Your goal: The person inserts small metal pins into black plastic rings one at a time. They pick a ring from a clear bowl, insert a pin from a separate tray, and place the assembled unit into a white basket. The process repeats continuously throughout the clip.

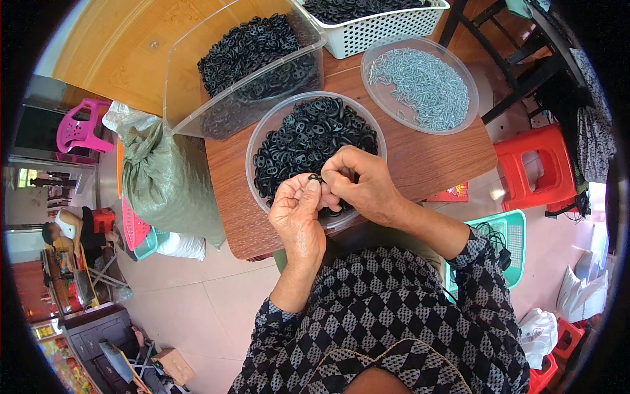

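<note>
My left hand [298, 213] and my right hand [369, 185] meet over the near side of a round clear tub [252, 161]. Between their fingertips is a small black plastic piece [315, 178], pinched from both sides; its exact shape is mostly hidden. The tub holds a heap of loose black oval pieces with two holes [308, 134]. To its right, a shallow round clear tray [383, 98] carries a pile of small silvery metal pins or screws [430, 85].
On the wooden table [440, 154] stand a clear bin [180, 82] and a white basket [377, 36], both full of black pieces. A tied green sack [170, 177] leans at left. Red stools [558, 174] and a mint-green basket [517, 246] stand right. A person [75, 226] sits far left.
</note>
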### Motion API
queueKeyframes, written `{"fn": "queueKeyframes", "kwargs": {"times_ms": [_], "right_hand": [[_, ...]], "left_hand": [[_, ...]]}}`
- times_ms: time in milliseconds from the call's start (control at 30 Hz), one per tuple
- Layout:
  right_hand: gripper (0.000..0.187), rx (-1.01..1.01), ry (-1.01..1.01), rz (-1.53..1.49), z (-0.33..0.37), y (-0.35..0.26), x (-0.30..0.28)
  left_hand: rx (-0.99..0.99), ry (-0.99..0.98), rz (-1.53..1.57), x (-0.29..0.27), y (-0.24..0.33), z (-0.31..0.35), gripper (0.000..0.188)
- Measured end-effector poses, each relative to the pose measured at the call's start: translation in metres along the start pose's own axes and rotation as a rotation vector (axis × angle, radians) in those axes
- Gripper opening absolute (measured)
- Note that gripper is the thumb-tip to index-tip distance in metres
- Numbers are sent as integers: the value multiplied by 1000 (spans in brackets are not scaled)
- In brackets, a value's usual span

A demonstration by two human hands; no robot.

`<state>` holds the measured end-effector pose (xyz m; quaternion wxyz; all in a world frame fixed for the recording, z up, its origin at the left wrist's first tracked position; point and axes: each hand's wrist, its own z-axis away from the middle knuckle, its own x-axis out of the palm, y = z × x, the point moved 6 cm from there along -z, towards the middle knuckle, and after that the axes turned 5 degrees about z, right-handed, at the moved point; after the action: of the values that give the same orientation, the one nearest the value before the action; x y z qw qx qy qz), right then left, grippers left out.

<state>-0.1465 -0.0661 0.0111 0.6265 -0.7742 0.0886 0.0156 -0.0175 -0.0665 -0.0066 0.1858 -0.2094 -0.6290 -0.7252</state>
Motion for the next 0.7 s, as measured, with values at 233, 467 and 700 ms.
{"fn": "queueKeyframes", "kwargs": {"times_ms": [233, 467, 700], "right_hand": [[9, -51, -34, 74, 0, -6, 2], [6, 155, -97, -78, 2, 4, 4], [7, 150, -99, -84, 3, 0, 6]], "left_hand": [[15, -68, 30, 2, 3, 1, 10], [-31, -61, -31, -3, 3, 0, 12], [15, -76, -65, -3, 0, -1, 13]]}}
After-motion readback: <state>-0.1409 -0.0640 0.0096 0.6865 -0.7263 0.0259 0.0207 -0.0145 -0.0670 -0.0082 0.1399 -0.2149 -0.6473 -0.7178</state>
